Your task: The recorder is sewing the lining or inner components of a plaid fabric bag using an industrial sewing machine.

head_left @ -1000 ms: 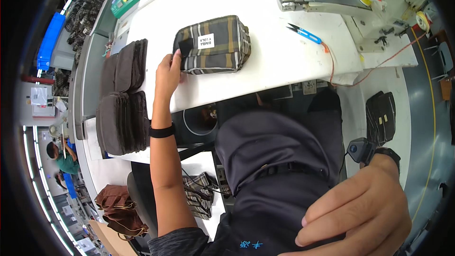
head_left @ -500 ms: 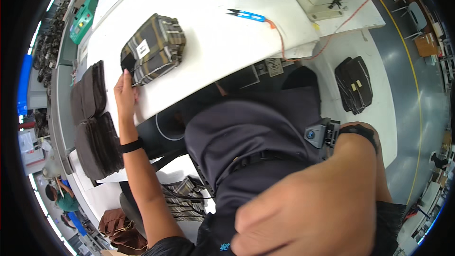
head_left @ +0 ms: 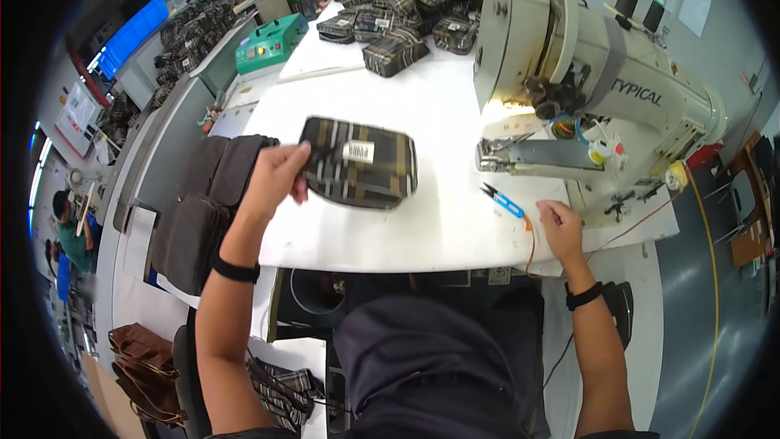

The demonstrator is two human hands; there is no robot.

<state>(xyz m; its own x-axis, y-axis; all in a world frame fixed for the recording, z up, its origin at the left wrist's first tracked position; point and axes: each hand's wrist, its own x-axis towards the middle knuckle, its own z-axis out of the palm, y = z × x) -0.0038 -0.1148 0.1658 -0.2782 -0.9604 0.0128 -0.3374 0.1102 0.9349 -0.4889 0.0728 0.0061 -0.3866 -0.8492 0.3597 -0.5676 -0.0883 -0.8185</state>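
Head view first: we see the left hand (head_left: 276, 175) closed on the left end of a flat, dark plaid fabric pouch with a white tag (head_left: 359, 161), thumb on top and fingers curled under the edge. The pouch lies on the white worktop (head_left: 422, 219), tilted slightly, just left of the middle. A black band sits on the left wrist.

Our right hand (head_left: 559, 228) rests at the worktop's front edge with its fingers loosely bent, holding nothing; its fingertips lie near an orange cord that runs along the edge. Just beside it, up and to the left, lie small blue-handled thread snips (head_left: 504, 200). A black band circles this wrist too.

Beyond the snips stands a cream-white industrial sewing machine (head_left: 585, 65), its metal bed plate facing the pouch, with two dark thread spools on top.

Left of the left hand, a stack of dark grey-brown fabric pieces (head_left: 207, 203) hangs over the worktop's side. Farther back we see a heap of finished plaid pouches (head_left: 406, 8) and a green box-shaped device (head_left: 270, 42). Below the left elbow, brown leather bags (head_left: 142, 362) sit low down.
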